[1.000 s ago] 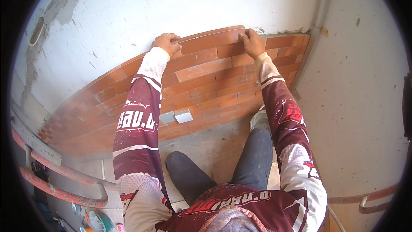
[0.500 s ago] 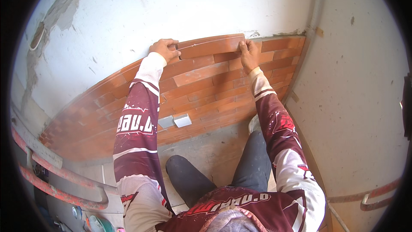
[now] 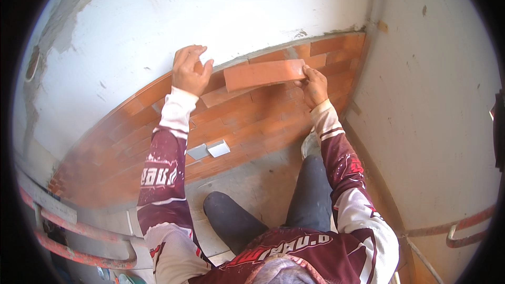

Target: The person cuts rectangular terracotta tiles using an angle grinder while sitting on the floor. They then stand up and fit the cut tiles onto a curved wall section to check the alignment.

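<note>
In my right hand is a long, flat terracotta brick tile, pinched at its right end between thumb and fingers. The tile is held out in front of the wall's upper tile rows, its broad face toward me and its left end unsupported. My left hand is free, thumb and fingers apart, near the top edge of the tiling and left of the held tile. Orange-brown brick tiles cover the lower wall in staggered rows. Behind the held tile, part of the top row is hidden.
Above the tiling is a white painted wall with grey mortar patches. A plain side wall stands at right. A white-covered electrical box sits low in the tiling. Worn red metal bars are at lower left, with another bar at right.
The tile has come off the top edge of the tiling, down and toward me, in my right hand. My left hand has let go of its left end and opened.
</note>
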`<control>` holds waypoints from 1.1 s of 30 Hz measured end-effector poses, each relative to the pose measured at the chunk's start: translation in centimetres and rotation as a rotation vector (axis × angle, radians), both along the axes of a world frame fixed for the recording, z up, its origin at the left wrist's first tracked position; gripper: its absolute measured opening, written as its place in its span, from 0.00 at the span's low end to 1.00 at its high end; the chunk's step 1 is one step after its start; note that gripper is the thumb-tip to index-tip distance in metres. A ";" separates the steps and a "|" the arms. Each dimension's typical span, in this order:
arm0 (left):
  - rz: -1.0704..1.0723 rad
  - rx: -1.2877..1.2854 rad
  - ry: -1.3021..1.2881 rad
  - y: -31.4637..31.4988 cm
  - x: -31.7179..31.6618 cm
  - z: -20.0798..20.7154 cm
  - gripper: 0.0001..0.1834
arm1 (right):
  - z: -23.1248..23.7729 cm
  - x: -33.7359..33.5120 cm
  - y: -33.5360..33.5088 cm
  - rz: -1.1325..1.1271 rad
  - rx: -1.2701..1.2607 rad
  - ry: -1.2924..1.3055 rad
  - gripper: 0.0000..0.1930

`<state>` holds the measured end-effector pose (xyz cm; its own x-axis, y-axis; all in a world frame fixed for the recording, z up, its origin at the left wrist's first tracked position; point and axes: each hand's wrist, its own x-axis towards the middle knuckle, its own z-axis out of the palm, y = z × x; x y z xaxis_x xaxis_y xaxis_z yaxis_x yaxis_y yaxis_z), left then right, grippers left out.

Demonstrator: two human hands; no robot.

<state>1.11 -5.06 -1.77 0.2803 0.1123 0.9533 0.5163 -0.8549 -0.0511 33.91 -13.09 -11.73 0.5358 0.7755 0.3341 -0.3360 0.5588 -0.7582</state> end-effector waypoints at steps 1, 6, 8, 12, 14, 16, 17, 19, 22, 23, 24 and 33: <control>-0.047 -0.023 0.014 -1.2 0.4 -0.9 0.21 | -0.5 0.1 -0.8 0.019 -0.050 0.001 0.12; -0.236 -0.396 0.273 -6.4 4.2 -5.8 0.36 | -2.6 0.8 -4.5 0.008 -0.248 -0.038 0.13; -0.196 -0.586 0.459 -7.5 4.9 -7.7 0.46 | -3.2 0.8 -4.6 0.026 -0.297 -0.073 0.13; -0.158 -1.013 0.695 -8.3 6.4 -14.5 0.51 | -5.7 -0.7 -7.5 -0.025 -0.413 -0.097 0.14; -0.237 -1.126 0.690 -8.2 6.2 -16.6 0.48 | -6.0 -1.4 -8.6 -0.047 -0.483 -0.122 0.17; -0.366 -1.095 0.647 -6.5 6.5 -18.4 0.45 | -5.5 -1.4 -8.8 -0.028 -0.469 -0.081 0.19; -0.487 -1.290 0.679 -5.3 7.0 -18.5 0.41 | -5.5 -0.7 -9.1 0.032 -0.444 -0.046 0.22; -0.709 -1.744 0.739 -4.2 7.7 -17.8 0.34 | -6.1 0.0 -10.1 -0.017 -0.512 0.023 0.19; -1.003 -2.285 0.549 -4.0 6.5 -18.5 0.29 | -8.7 -1.4 -12.7 -0.155 -0.688 -0.140 0.21; -1.087 -2.431 0.504 -4.6 6.4 -18.9 0.31 | -10.4 -1.7 -14.8 -0.201 -0.798 -0.276 0.22; -1.129 -2.452 0.512 -6.2 8.7 -19.3 0.32 | -13.0 -0.2 -17.7 -0.275 -0.780 -0.413 0.23; -1.380 -3.188 0.149 -10.1 11.1 -18.7 0.35 | -13.3 -9.9 -30.5 -0.099 -1.694 -0.760 0.26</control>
<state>12.17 -15.15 -20.46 0.8312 -0.4097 -0.3759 0.4979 0.8494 0.1750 24.05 -43.61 -25.05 0.7191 0.4758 -0.5065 0.2833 -0.8662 -0.4116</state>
